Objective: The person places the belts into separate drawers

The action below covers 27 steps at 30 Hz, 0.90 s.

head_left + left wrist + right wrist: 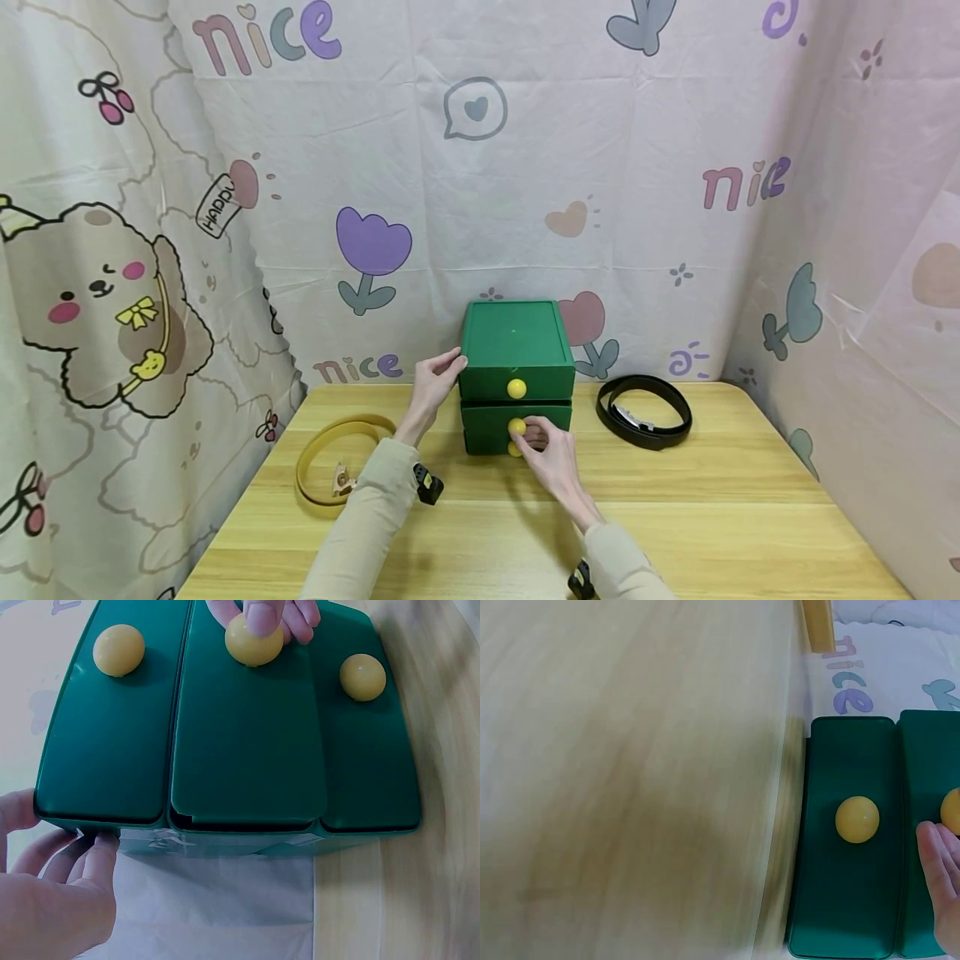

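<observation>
Head view gives us the best look: we've got a green drawer box (pixel 513 332) standing on a wood-grain counter (pixel 750 500), three drawers stacked up, each with a round yellow knob. Both hands are on it.

Our left hand (pixel 429 390) has the upper left corner, thumb on the top edge and the other fingers bent against the side wall, so it's basically bracing the box there. Our right hand (pixel 553 458) is pinching the middle knob (pixel 517 426) between thumb and fingers. From the left wrist we can see that the middle drawer (pixel 247 742) sticks out a bit past the other two, with a dark gap along its side. The top knob (pixel 517 389) and bottom knob (pixel 363 677) aren't being touched, and those two drawers look pushed in.

On the right wrist cam we only catch some fingers at the frame edge, right by that middle knob.

Elsewhere on the counter, we have a coiled tan belt (pixel 302 471) with a gold-ish buckle (pixel 342 481) off to the left, near our left forearm, and a coiled black belt (pixel 681 421) with a silvery buckle (pixel 633 419) to the right of the box. Behind it all hangs a pale curtain (pixel 525 167) printed with tulips, hearts and "nice".
</observation>
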Tool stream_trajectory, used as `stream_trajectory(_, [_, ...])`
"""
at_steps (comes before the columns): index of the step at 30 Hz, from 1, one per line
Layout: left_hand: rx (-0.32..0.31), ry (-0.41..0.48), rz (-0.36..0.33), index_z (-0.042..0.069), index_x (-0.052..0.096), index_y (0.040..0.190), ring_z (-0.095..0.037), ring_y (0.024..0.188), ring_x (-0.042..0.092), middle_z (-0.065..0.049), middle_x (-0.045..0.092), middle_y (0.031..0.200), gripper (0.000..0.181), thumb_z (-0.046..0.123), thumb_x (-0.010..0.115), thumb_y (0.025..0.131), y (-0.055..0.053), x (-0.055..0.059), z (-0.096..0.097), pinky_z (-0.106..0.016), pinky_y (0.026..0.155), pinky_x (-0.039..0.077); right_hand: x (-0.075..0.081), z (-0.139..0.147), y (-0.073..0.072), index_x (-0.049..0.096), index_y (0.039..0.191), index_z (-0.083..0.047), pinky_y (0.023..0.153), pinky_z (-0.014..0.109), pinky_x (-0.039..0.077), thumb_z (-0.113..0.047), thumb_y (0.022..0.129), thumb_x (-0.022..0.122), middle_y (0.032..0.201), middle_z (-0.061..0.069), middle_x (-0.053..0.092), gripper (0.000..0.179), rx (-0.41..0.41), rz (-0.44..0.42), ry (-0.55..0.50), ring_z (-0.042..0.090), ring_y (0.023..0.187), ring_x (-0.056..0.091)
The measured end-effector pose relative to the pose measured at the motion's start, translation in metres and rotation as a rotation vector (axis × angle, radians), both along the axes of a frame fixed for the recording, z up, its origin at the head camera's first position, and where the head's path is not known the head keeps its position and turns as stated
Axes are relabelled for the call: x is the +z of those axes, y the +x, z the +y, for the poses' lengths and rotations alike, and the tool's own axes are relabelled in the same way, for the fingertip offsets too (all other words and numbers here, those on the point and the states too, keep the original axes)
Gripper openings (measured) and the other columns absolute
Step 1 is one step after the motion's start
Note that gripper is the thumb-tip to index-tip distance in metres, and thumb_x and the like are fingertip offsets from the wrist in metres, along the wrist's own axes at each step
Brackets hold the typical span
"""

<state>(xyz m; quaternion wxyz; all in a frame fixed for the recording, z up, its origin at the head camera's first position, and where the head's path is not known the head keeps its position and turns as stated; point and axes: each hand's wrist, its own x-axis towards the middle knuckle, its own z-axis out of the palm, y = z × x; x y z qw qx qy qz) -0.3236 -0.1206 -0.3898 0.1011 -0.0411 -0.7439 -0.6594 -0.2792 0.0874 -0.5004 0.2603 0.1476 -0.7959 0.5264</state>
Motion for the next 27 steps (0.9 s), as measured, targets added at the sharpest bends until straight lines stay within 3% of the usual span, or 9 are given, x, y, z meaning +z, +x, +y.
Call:
stream_trajectory(16, [-0.008, 0.004, 0.000, 0.003, 0.062, 0.137, -0.025, 0.120, 0.063, -0.022, 0.063, 0.137, 0.042, 0.019, 0.066, 0.098, 0.001, 0.000, 0.000, -0.025, 0.093, 0.054, 0.001, 0.002, 0.012, 0.072, 0.098, -0.004, 0.069, 0.032, 0.062, -0.007, 0.082, 0.082, 0.082, 0.008, 0.077, 0.019, 0.025, -0.011, -0.021, 0.015, 0.073, 0.072])
stream_trajectory(27, [-0.002, -0.004, -0.001, 0.003, 0.062, 0.137, -0.027, 0.123, 0.063, -0.021, 0.064, 0.136, 0.041, 0.018, 0.065, 0.098, 0.002, 0.001, 0.000, -0.025, 0.094, 0.054, 0.000, 0.003, 0.019, 0.072, 0.095, -0.005, 0.067, 0.026, 0.061, -0.006, 0.081, 0.083, 0.081, 0.007, 0.077, 0.019, 0.045, -0.014, -0.026, 0.012, 0.071, 0.072])
